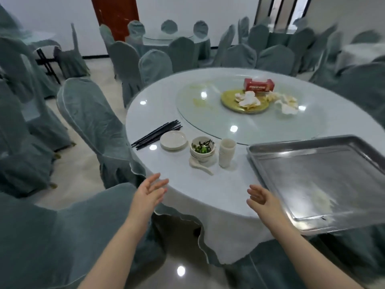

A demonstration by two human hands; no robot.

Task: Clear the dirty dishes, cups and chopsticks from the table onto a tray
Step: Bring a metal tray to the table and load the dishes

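While both hands hang in the air with nothing in them, the dirty things wait on the tabletop (208,190) just ahead. The left hand (149,192) is open, its fingers straight and spread. The right hand (263,198) is open too, with its fingers loosely bent. Neither one touches anything.

Past the left hand lie black chopsticks (157,134) in a loose bunch, and a small white plate (173,140) sits just beside them. Between the two hands, farther out, is a stack of bowls (202,150) with green scraps in the top one. A white spoon (200,165) lies in front of the bowls. Right next to them stand stacked white cups (227,152).

A big metal tray (320,180) sits just beside the right hand, with nothing on it yet. I think it was put that close so each thing only has a short trip.

Far from both hands, a gold plate (231,103) holds crumpled white napkins (249,99). A red box (259,84) stands behind it. It has white writing, but it is too blurry to read.
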